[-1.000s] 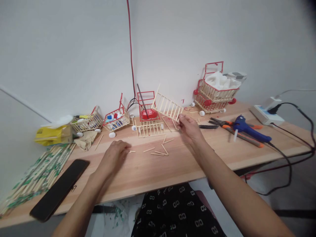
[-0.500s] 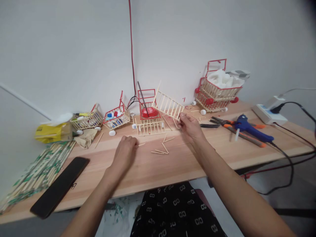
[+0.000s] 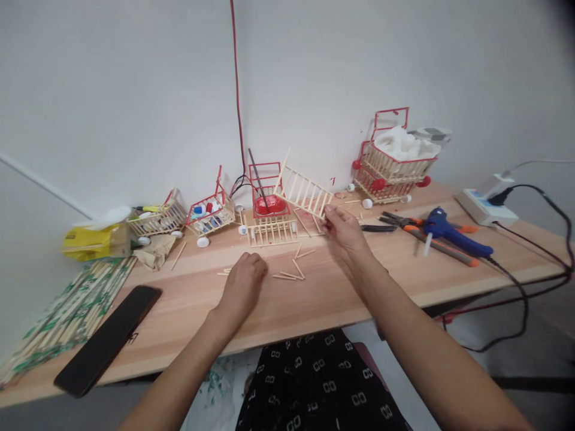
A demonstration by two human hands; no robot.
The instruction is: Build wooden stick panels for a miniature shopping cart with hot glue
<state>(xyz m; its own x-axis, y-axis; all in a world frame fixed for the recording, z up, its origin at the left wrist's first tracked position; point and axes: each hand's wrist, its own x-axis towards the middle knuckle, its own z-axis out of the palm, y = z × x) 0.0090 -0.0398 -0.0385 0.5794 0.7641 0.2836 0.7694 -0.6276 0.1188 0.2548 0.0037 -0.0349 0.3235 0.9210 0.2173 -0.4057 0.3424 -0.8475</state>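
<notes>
A small ladder-like frame of pale wooden sticks (image 3: pixel 305 190) is tilted above the table. My right hand (image 3: pixel 344 230) pinches its lower right corner. One longer stick at the frame's left end juts upward. My left hand (image 3: pixel 245 276) is closed with curled fingers, low over the tabletop; whatever it may hold is hidden. Short loose sticks (image 3: pixel 290 275) lie between my hands, and a couple more show just left of my left hand. Behind them a small stick shopping cart (image 3: pixel 273 232) with a red handle holds a red, shiny thing and a dark rod.
Two little carts (image 3: pixel 210 220) stand to the left and a larger two-tier cart (image 3: pixel 395 170) back right. Pliers (image 3: pixel 399 220), a blue glue gun (image 3: pixel 453 233) and a power strip (image 3: pixel 485 206) lie right. A black phone (image 3: pixel 108 341) and bundled sticks (image 3: pixel 76 311) lie left.
My left hand has moved right and slightly nearer to me, uncovering short sticks on its left. The right hand keeps the frame in almost the same place.
</notes>
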